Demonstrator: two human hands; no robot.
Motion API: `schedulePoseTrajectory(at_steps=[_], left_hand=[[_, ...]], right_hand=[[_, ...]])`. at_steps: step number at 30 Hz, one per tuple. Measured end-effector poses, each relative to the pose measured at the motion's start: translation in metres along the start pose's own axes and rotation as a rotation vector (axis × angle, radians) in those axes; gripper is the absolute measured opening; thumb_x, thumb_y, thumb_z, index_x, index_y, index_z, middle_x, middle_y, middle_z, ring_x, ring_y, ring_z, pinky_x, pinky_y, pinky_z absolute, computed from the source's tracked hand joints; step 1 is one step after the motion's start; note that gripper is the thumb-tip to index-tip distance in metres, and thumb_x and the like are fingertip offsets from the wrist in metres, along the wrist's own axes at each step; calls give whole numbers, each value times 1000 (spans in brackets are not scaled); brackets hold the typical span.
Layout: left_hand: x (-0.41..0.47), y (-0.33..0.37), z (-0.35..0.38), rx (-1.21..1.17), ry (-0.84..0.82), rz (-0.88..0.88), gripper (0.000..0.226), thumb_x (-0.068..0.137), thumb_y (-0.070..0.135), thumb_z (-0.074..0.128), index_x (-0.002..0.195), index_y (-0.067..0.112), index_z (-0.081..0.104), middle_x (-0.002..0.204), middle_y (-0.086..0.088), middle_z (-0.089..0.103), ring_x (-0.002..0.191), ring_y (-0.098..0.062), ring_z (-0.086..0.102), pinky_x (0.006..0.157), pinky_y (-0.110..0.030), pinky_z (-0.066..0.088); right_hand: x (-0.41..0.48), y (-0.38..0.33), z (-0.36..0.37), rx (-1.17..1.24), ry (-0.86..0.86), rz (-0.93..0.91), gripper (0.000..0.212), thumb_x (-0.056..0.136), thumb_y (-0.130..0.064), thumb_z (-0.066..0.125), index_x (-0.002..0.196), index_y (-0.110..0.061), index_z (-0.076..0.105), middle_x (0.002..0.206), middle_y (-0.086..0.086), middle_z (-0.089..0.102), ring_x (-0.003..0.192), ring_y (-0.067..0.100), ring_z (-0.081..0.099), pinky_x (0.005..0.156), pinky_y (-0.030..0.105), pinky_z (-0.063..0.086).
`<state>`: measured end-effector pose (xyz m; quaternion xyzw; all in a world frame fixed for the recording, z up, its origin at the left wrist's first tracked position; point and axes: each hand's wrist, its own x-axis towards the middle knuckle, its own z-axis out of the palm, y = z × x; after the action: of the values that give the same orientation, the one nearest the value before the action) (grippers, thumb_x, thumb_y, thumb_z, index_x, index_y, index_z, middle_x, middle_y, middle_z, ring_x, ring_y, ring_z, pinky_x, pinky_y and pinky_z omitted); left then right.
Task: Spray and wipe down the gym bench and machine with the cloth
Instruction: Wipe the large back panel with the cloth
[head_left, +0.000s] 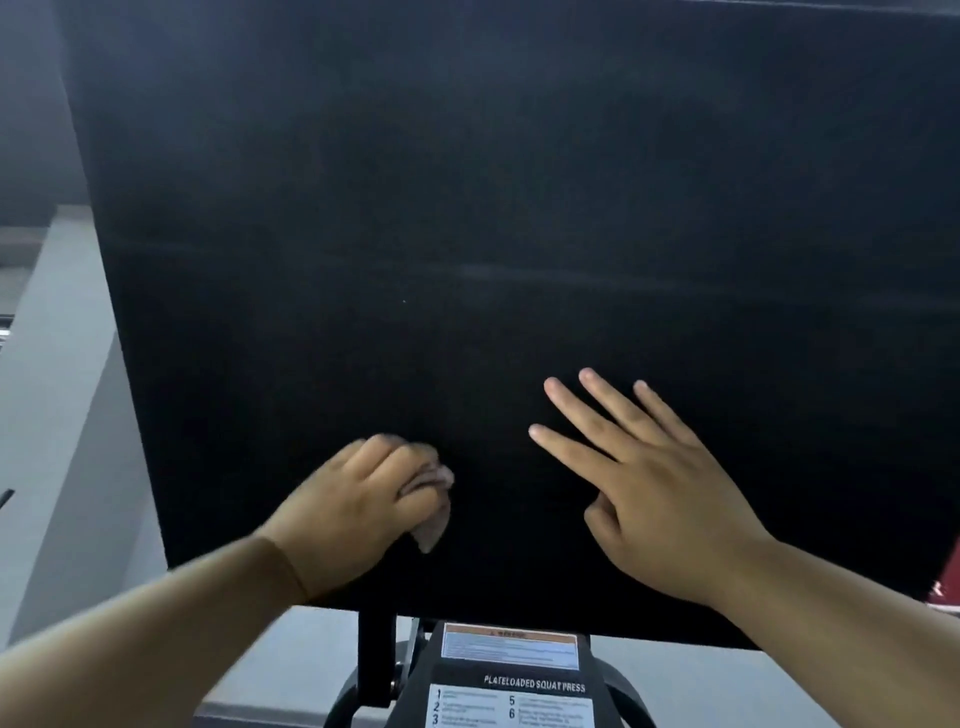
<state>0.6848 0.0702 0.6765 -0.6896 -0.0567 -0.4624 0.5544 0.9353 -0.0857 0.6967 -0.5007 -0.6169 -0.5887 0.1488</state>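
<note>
Left hand (358, 499) bunched round pale cloth (434, 512), pressing it on near-left part of black pad (467, 208). Right hand (639, 483) flat, fingers spread, on pad just right of it. Advice: overlapping strokes, firm even pressure, work outward to edges. Spray bottle not in view. Label (511, 701) below cut off, small print unreadable; cloth mostly hidden under fingers.

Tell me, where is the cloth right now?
In the head view, the cloth is bunched in the left hand, low and left of middle against the big black pad, with the flat right hand beside it.
</note>
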Motion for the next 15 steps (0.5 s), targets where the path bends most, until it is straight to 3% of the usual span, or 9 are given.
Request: schedulePoseTrajectory(at_steps=[2, 4, 6, 10, 12, 15], left_hand=[[43, -24, -25, 10, 150, -79, 29, 86, 9, 44, 112, 18, 54, 121, -10, 50, 99, -36, 57, 87, -40, 45], [88, -47, -53, -3, 325, -343, 31, 84, 6, 51, 112, 16, 58, 123, -15, 51, 102, -43, 53, 85, -37, 36], [113, -55, -63, -8, 372, -508, 31, 84, 5, 54, 114, 11, 60, 125, -20, 51, 106, -43, 46, 85, -34, 34], [91, -25, -22, 13, 350, -472, 32, 85, 9, 47, 115, 9, 57, 124, -20, 46, 106, -38, 41, 88, -39, 37], [61, 2, 5, -10, 303, -415, 26, 89, 12, 45, 113, 11, 55, 121, -18, 50, 102, -38, 49, 87, -42, 39], [10, 36, 27, -28, 132, -179, 14, 92, 12, 44, 104, 16, 52, 114, -14, 56, 92, -36, 61, 84, -42, 46]], right_hand=[[0, 4, 0, -7, -8, -12, 69, 80, -26, 33, 149, -32, 37, 165, -5, 14, 153, 17, 6, 119, 43, 9], [0, 5, 1, -4, 5, -14, 69, 81, -26, 35, 149, -32, 37, 165, -5, 15, 153, 17, 7, 119, 43, 10], [0, 3, 2, 16, 24, -8, 68, 81, -25, 35, 148, -32, 38, 165, -5, 15, 153, 17, 7, 119, 44, 11], [-2, -3, 6, 43, 29, 16, 69, 80, -26, 36, 149, -32, 38, 165, -5, 14, 153, 18, 6, 119, 45, 10], [-5, -4, 8, 54, 19, 12, 69, 80, -26, 36, 148, -31, 39, 165, -5, 14, 153, 18, 5, 119, 45, 9], [-11, -1, 5, 51, 3, 13, 68, 80, -26, 35, 148, -30, 41, 164, -4, 17, 153, 18, 7, 119, 45, 11]])
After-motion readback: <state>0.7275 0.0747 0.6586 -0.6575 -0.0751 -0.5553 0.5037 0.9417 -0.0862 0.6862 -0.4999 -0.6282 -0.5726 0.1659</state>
